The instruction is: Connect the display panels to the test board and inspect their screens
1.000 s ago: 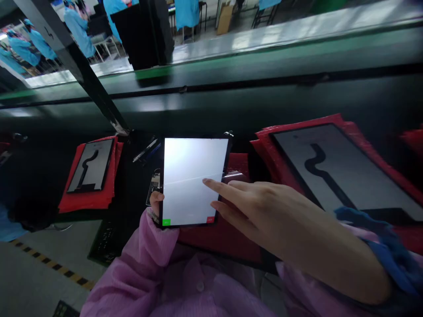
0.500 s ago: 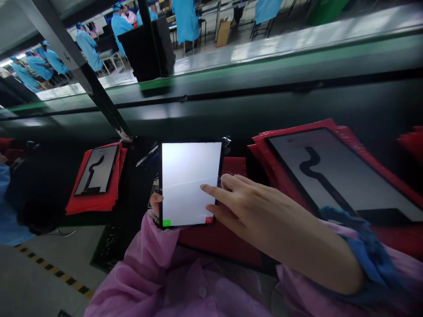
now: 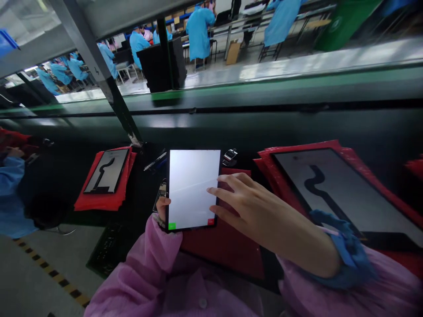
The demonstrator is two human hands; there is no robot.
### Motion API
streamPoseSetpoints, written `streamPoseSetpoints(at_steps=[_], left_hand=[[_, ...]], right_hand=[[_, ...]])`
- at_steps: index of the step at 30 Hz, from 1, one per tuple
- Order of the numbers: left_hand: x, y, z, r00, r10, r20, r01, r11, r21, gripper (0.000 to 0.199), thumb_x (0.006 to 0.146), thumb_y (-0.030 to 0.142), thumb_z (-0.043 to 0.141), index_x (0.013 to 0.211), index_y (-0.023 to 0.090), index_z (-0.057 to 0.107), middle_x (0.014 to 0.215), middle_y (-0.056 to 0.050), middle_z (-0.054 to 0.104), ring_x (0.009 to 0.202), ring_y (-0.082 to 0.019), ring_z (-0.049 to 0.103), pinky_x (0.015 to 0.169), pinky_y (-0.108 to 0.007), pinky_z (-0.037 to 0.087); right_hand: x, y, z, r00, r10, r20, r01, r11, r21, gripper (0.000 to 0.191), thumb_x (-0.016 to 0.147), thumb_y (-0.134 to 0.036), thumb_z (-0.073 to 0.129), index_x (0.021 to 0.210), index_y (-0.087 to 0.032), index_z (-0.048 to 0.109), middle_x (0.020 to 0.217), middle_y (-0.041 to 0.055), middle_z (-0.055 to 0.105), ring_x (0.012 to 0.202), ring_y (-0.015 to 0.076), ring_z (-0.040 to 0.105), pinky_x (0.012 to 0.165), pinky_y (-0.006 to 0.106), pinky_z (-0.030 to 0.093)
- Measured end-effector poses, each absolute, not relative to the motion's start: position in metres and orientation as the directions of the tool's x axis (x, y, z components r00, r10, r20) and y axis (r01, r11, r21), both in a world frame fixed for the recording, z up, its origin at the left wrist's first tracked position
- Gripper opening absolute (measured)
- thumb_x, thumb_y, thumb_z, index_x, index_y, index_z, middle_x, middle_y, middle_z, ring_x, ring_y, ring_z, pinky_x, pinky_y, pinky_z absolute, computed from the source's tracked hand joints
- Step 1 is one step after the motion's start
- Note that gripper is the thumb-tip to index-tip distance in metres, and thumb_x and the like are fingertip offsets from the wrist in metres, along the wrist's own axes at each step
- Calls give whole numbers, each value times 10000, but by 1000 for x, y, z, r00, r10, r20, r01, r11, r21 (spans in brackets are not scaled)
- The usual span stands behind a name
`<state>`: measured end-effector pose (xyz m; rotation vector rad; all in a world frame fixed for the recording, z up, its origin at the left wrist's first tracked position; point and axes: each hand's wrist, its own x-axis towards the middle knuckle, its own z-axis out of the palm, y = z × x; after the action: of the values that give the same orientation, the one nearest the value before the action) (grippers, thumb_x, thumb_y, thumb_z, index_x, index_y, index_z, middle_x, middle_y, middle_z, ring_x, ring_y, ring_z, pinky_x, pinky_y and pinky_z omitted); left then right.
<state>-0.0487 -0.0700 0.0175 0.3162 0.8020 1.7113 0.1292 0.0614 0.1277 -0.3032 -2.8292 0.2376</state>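
Note:
A tablet-like display panel [image 3: 193, 189] with a lit white screen is held up in front of me. Green and red boxes show at its lower corners, and a faint line crosses the screen. My left hand [image 3: 162, 207] grips its left edge, thumb on the front; the other fingers are hidden behind it. Over the right part of the screen my right hand [image 3: 243, 198] has its fingers spread, fingertips at or just above the glass; I cannot tell if they touch. A red sheet [image 3: 228, 251] lies beneath, on the dark bench.
On the right, a large panel [image 3: 350, 189] lies on red wrapping [image 3: 274, 176]; a similar panel [image 3: 107, 169] rests on red wrapping at left. Pens [image 3: 155, 161] and a metal clip-like item [image 3: 230, 156] lie behind the display. A metal post [image 3: 115, 97] rises at left. A co-worker's sleeve [image 3: 13, 193] shows far left.
The view has shifted, so the scene sits lower and slightly right. The display tilts a little differently. My right fingers have spread and moved toward the screen's right edge.

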Motion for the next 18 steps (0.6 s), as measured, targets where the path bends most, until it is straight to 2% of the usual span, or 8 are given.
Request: streamPoseSetpoints(at_steps=[3, 6, 8, 10, 12, 14, 18], left_hand=[[-46, -68, 22, -303, 946, -112, -771, -175, 612, 821, 564, 453, 585, 1324, 141, 607, 1247, -159, 701, 1222, -445, 585, 1010, -568, 475], [-50, -70, 20, -338, 928, -157, -762, -172, 624, 863, 505, 403, 603, 1331, 152, 604, 1145, -153, 737, 1160, -457, 617, 972, -592, 490], [-54, -75, 14, -352, 918, -184, -735, -150, 661, 860, 466, 347, 621, 1302, 143, 617, 1076, -141, 753, 1032, -425, 670, 902, -555, 524], [-58, -82, 7, -373, 912, -167, -676, -144, 722, 809, 454, 311, 635, 1245, 138, 642, 1015, -121, 758, 913, -375, 695, 831, -497, 546], [-62, -87, 2, -356, 926, -121, -595, -125, 794, 714, 488, 318, 650, 1179, 141, 666, 968, -100, 752, 875, -349, 699, 798, -454, 548], [-64, -89, -1, -305, 948, -90, -530, -90, 843, 614, 515, 333, 679, 1098, 143, 688, 920, -91, 741, 837, -332, 699, 761, -428, 545], [-66, -88, -5, -279, 958, -62, -458, -76, 886, 520, 455, 353, 780, 928, 151, 704, 853, -85, 724, 709, -270, 661, 671, -389, 529]], right_hand=[[127, 64, 128, -940, 192, 281, 140, 971, -194, 347, 1017, -361, 515, 1228, -150, 691, 1320, 178, 618, 1205, 327, 591, 908, 489, 596], [128, 63, 132, -898, 209, 388, 140, 970, -198, 471, 1030, -466, 466, 1310, -114, 606, 1474, 214, 498, 1364, 353, 489, 1043, 526, 529], [130, 62, 135, -851, 249, 463, 174, 964, -200, 660, 1009, -581, 446, 1465, -104, 448, 1597, 240, 327, 1478, 387, 351, 1111, 575, 460], [132, 61, 138, -823, 279, 495, 205, 958, -198, 853, 975, -672, 436, 1595, -132, 210, 1663, 245, 156, 1544, 414, 202, 1138, 628, 403], [132, 61, 139, -821, 294, 489, 223, 954, -199, 979, 947, -723, 436, 1631, -161, 19, 1679, 245, 65, 1565, 423, 111, 1156, 660, 357], [132, 62, 138, -830, 303, 469, 231, 951, -206, 1042, 929, -752, 437, 1631, -158, -55, 1680, 246, 64, 1567, 421, 95, 1182, 667, 311], [133, 65, 135, -854, 307, 419, 235, 948, -213, 1028, 938, -755, 405, 1635, -142, -38, 1676, 218, 150, 1567, 394, 137, 1232, 655, 226]])
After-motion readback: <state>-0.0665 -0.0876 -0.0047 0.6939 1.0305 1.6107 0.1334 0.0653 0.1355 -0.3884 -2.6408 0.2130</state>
